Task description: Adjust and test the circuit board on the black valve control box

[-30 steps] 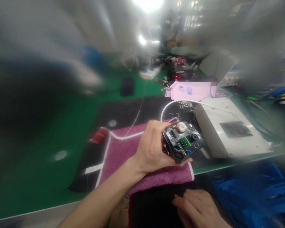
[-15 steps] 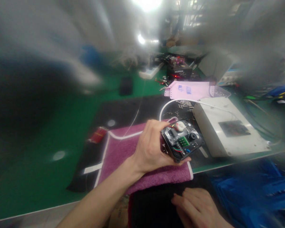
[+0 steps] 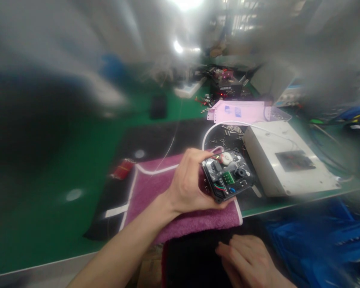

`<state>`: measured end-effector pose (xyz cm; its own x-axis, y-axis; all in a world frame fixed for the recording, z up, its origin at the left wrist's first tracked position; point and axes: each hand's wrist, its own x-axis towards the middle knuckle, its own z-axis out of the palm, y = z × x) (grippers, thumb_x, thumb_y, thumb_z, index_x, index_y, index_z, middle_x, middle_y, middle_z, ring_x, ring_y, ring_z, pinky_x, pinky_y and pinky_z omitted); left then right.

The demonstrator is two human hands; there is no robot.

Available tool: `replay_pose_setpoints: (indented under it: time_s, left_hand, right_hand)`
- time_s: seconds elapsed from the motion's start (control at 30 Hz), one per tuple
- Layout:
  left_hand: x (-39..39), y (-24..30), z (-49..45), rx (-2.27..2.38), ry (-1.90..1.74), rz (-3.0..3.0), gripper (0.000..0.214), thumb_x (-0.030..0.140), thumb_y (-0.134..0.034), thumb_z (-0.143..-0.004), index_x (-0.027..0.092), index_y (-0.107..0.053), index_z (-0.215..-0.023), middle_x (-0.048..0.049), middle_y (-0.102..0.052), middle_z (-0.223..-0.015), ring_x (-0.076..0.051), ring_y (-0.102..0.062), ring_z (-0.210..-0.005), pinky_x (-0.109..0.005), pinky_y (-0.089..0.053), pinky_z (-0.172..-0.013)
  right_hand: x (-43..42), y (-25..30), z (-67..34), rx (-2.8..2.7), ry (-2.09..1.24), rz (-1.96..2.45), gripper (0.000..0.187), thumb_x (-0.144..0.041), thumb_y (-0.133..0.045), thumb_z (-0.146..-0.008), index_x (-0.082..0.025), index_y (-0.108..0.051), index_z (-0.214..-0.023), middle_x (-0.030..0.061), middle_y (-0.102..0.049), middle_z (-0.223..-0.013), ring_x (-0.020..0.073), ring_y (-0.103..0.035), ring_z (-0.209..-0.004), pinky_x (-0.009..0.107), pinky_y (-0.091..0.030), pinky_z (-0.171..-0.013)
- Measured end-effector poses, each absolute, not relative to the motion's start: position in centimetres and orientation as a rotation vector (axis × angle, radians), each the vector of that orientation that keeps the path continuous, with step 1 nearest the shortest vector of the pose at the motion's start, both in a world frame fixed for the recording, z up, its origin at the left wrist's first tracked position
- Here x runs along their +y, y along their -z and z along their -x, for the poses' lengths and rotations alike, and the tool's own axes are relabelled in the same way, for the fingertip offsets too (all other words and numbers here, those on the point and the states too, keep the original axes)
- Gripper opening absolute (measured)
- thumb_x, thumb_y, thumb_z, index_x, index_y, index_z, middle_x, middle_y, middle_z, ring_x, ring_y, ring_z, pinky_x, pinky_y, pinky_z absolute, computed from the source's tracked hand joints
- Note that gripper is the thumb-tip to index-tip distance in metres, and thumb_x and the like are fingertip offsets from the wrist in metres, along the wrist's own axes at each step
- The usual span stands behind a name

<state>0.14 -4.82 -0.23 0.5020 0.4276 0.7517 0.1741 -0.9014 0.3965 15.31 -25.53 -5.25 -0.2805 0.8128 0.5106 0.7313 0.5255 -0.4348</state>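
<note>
My left hand [image 3: 188,184] grips a small black electronic module [image 3: 228,176] by its left edge, holding it tilted just above the right end of a purple towel [image 3: 156,188]. The module's open face shows a circuit board with a green terminal block, a white round part and coloured wires. My right hand [image 3: 249,260] lies low at the bottom, below the bench edge, on dark cloth. Its fingers are loosely curled and flat, and nothing shows in them.
A white box [image 3: 288,164] with a dark square on top stands right of the module, with a white cable [image 3: 216,130] looping behind. Several small metal pins lie on the black mat [image 3: 156,140]. Pink paper [image 3: 240,112], a red object [image 3: 122,169] and a blue crate [image 3: 327,244] surround them.
The view has drifted a little, so the module and left hand sit slightly higher and further left. The grip is the same and the right hand stays put.
</note>
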Motion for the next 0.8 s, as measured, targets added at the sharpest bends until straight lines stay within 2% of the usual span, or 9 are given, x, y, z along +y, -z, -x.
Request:
replay_pose_setpoints:
  time_s: [0.23, 0.4, 0.7, 0.8]
  left_hand:
    - [-4.31, 0.19, 0.35, 0.472, -1.235, -2.414, 0.095, 0.044, -0.09, -0.062, 0.014, -0.044, -0.14, -0.0142, -0.058, -0.12, -0.028, -0.06, -0.107, -0.046, -0.056, -0.089]
    - [-4.02, 0.28, 0.66, 0.379, -1.229, -2.428, 0.098, 0.044, -0.089, -0.059, 0.013, -0.044, -0.14, -0.0148, -0.057, -0.121, -0.029, -0.059, -0.108, -0.047, -0.056, -0.088]
    - [-3.93, 0.7, 0.65, 0.258, -1.318, -2.487, 0.105, 0.048, -0.089, -0.057, 0.013, -0.043, -0.145, -0.0166, -0.06, -0.122, -0.032, -0.062, -0.112, -0.051, -0.056, -0.089]
    - [-3.91, 0.79, 0.7, 0.249, -1.319, -2.496, 0.107, 0.049, -0.089, -0.056, 0.013, -0.043, -0.145, -0.017, -0.06, -0.123, -0.033, -0.062, -0.112, -0.051, -0.057, -0.09]
  right_hand:
    - [-25.68, 5.25, -15.74, -2.053, -0.213, 1.215, 0.02, -0.005, -0.048, -0.103, -0.014, -0.064, -0.11, 0.0031, -0.065, -0.081, 0.0142, -0.062, -0.069, 0.03, -0.043, -0.065]
    - [-25.93, 5.41, -16.21, -2.034, -0.193, 1.217, 0.019, -0.006, -0.049, -0.103, -0.013, -0.065, -0.11, 0.0052, -0.067, -0.086, 0.0158, -0.064, -0.077, 0.03, -0.044, -0.069]
    - [-25.99, 5.16, -16.29, -2.022, -0.279, 1.256, 0.019, -0.003, -0.052, -0.1, -0.013, -0.064, -0.11, 0.0026, -0.061, -0.079, 0.0147, -0.058, -0.069, 0.031, -0.04, -0.065]
    - [-26.07, 5.2, -16.31, -2.017, -0.265, 1.256, 0.018, -0.004, -0.052, -0.101, -0.013, -0.064, -0.11, 0.0035, -0.062, -0.08, 0.0151, -0.06, -0.072, 0.03, -0.041, -0.067]
